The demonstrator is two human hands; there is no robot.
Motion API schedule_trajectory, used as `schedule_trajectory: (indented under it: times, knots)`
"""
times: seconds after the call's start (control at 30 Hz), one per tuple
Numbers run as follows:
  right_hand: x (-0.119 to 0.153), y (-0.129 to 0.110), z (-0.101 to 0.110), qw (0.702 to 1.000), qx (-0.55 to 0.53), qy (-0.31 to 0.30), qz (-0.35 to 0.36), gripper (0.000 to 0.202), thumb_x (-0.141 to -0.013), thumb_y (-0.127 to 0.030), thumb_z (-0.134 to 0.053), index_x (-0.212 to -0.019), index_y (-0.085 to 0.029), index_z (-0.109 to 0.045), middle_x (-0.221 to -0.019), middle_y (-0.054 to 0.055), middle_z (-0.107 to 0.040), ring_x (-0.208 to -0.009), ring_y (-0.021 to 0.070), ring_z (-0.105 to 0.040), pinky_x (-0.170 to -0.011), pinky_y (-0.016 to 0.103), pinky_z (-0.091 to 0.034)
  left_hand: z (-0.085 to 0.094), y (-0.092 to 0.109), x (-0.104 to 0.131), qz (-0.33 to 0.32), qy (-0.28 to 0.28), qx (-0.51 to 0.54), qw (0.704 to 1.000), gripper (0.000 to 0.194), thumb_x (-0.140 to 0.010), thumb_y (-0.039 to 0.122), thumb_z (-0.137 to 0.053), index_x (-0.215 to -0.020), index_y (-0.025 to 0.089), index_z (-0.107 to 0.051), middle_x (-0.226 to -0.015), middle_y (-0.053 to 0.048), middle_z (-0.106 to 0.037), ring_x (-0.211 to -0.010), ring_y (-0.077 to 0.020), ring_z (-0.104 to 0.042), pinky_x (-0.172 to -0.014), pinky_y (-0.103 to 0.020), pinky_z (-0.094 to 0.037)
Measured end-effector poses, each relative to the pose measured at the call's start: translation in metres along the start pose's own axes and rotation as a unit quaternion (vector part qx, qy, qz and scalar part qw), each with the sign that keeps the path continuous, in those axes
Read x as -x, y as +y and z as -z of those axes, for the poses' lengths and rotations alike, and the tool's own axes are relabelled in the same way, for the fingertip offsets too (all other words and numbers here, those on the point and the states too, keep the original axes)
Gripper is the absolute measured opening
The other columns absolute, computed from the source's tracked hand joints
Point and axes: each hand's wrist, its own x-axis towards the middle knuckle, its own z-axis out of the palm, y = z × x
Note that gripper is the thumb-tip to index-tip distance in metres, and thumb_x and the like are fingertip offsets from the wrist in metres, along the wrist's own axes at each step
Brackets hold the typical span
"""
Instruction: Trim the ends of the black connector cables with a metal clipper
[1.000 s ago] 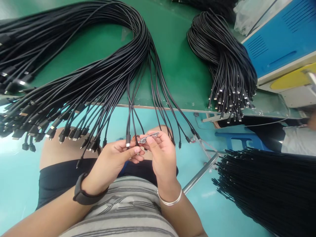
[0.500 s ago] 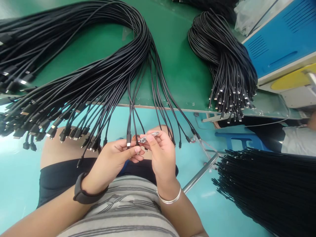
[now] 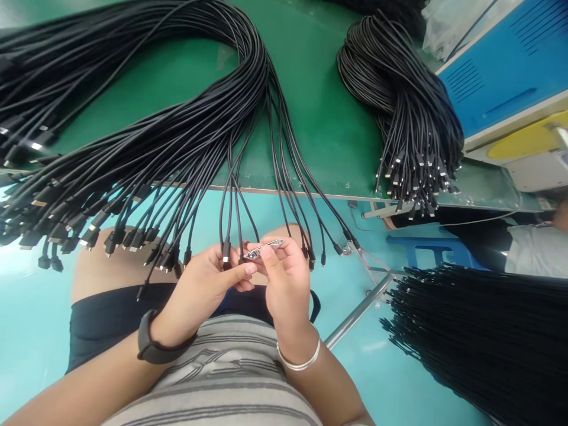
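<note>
My left hand [image 3: 200, 291] is closed in a pinch on the end of a black USB cable [image 3: 240, 222], just past the table edge and above my lap. A second cable's plug [image 3: 226, 251] lies against its fingers, metal tip toward me. My right hand [image 3: 288, 283] is shut on a small silver nail clipper [image 3: 262, 249], thumb on top. The clipper's jaw end points left at the cable end between my hands, and my fingers hide the exact contact. Both cables hang from a large bundle of black cables [image 3: 199, 112] curving over the green table [image 3: 306, 136].
Another cable bundle [image 3: 394, 100] lies at the table's right, beside a blue machine casing [image 3: 510, 71]. A thick mass of black cables [image 3: 488, 337] is at lower right, near a metal rail [image 3: 364, 310]. Behind it are a blue stool [image 3: 432, 248] and part of another person [image 3: 536, 251].
Both my hands have shifted slightly left, carrying the clipper and the held cable end along. The cables near my left hand have swung a little left too.
</note>
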Motion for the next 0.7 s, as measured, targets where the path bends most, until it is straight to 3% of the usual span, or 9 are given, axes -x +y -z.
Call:
schedule_trajectory:
  times: [0.17, 0.47, 0.7]
  knots:
    - [0.0012, 0.0023, -0.0025, 1.000, 0.001, 0.012, 0.007, 0.024, -0.085, -0.040, -0.074, -0.095, -0.021, -0.063, -0.091, 0.005, -0.077, -0.081, 0.0168, -0.074, -0.071, 0.029, -0.062, 0.0005, -0.0035, -0.0016, -0.015, 0.001, -0.007, 1.000, 0.034, -0.066, 0.033, -0.086, -0.067, 0.020, -0.054, -0.053, 0.000, -0.066, -0.052, -0.0161, -0.063, -0.055, -0.024, -0.051]
    - [0.0014, -0.0002, -0.0060, 0.999, 0.027, 0.020, 0.024, 0.020, -0.086, -0.036, -0.073, -0.095, -0.021, -0.063, -0.090, 0.004, -0.077, -0.086, 0.0171, -0.074, -0.078, 0.030, -0.061, 0.0037, -0.0033, 0.0000, -0.019, 0.011, -0.038, 0.999, 0.033, -0.067, 0.032, -0.085, -0.069, 0.020, -0.055, -0.053, 0.001, -0.066, -0.052, -0.0154, -0.062, -0.055, -0.024, -0.050]
    - [0.0022, -0.0027, -0.0073, 0.997, 0.071, 0.027, 0.026, 0.017, -0.088, -0.035, -0.070, -0.095, -0.021, -0.063, -0.090, 0.003, -0.077, -0.082, 0.0158, -0.075, -0.073, 0.027, -0.061, 0.0044, -0.0039, -0.0002, -0.017, 0.018, -0.072, 0.997, 0.032, -0.068, 0.034, -0.083, -0.069, 0.020, -0.054, -0.053, 0.002, -0.065, -0.052, -0.0150, -0.061, -0.054, -0.023, -0.049]
